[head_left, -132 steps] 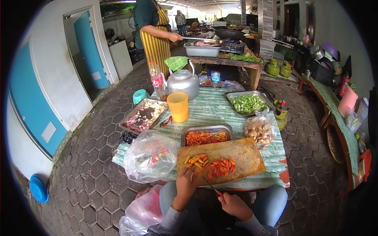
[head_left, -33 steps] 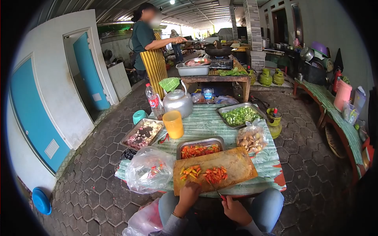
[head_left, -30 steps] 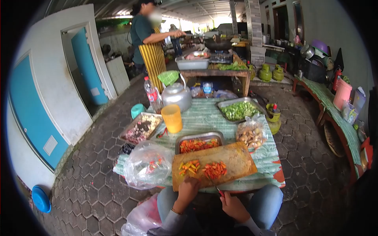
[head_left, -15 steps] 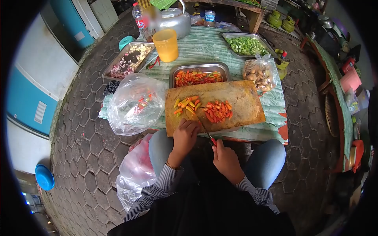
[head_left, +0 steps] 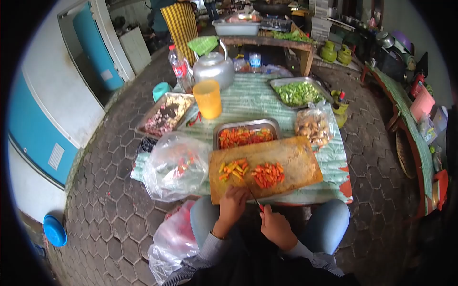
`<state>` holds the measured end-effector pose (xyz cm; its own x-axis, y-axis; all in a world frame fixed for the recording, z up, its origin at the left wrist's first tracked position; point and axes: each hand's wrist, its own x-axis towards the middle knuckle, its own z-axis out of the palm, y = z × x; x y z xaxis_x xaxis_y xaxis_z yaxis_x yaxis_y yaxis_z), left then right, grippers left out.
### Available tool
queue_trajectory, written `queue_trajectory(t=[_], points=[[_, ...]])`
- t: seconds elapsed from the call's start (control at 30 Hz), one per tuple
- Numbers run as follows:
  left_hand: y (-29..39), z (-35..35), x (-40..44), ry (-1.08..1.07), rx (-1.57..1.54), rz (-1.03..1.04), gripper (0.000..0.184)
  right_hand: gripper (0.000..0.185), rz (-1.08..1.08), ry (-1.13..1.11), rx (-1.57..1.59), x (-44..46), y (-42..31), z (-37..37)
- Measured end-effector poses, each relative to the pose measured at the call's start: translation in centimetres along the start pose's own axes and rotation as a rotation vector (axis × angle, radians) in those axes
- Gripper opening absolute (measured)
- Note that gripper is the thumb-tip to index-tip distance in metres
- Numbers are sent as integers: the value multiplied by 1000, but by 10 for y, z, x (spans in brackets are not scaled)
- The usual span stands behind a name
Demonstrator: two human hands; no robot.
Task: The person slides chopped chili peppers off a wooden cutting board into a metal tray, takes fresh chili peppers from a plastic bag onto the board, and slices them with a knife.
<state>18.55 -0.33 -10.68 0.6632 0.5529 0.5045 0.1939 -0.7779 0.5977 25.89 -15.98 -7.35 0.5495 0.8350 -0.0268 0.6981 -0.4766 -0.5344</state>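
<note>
In my right hand (head_left: 277,229) is a knife (head_left: 253,196) with a red handle, its blade slanting up and left over the front edge of a wooden cutting board (head_left: 296,159). My left hand (head_left: 233,204) lies at the board's front left edge, close to the blade. Its fingers are curled together, and whatever they pinch is hidden. Just beyond it sits a pile of yellow and orange chilies (head_left: 234,168). To the right is a pile of red cut chilies (head_left: 268,175). The board leans on a metal tray of chilies (head_left: 245,137).
A clear plastic bag (head_left: 174,171) lies left of the board, and a bag of brownish pieces (head_left: 312,126) stands right. Behind are an orange cup (head_left: 208,101), a kettle (head_left: 213,71), a tray of shallots and garlic (head_left: 164,114), and a tray of chopped greens (head_left: 298,93).
The camera has tilted up, so the table sits lower in view and a person in a striped yellow cloth shows behind. Both hands keep nearly the same place at the board.
</note>
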Motion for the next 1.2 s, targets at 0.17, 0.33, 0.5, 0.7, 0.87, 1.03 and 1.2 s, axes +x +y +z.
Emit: queue_trajectory(t=[0.17, 0.33, 0.5, 0.7, 0.87, 1.03, 1.2], points=[[7, -2, 2, 26, 18, 5, 5, 21, 26, -95, 53, 3, -1, -9], [5, -1, 1, 32, 30, 17, 6, 23, 58, -145, 58, 5, -2, -9], [6, -2, 2, 23, 44, 5, 6, 23, 83, -171, 68, 5, -4, -8], [2, 3, -1, 35, 36, -11, 6, 23, 96, -160, 66, 5, -8, -6], [-1, 4, -2, 31, 63, 29, 7, 22, 113, -135, 50, 7, -9, 1], [1, 5, -4, 52, 82, 7, 7, 23, 117, -131, 45, 8, -10, 5], [5, 5, -4, 79, 63, 1, 5, 22, 83, -90, 26, -2, -7, 5]])
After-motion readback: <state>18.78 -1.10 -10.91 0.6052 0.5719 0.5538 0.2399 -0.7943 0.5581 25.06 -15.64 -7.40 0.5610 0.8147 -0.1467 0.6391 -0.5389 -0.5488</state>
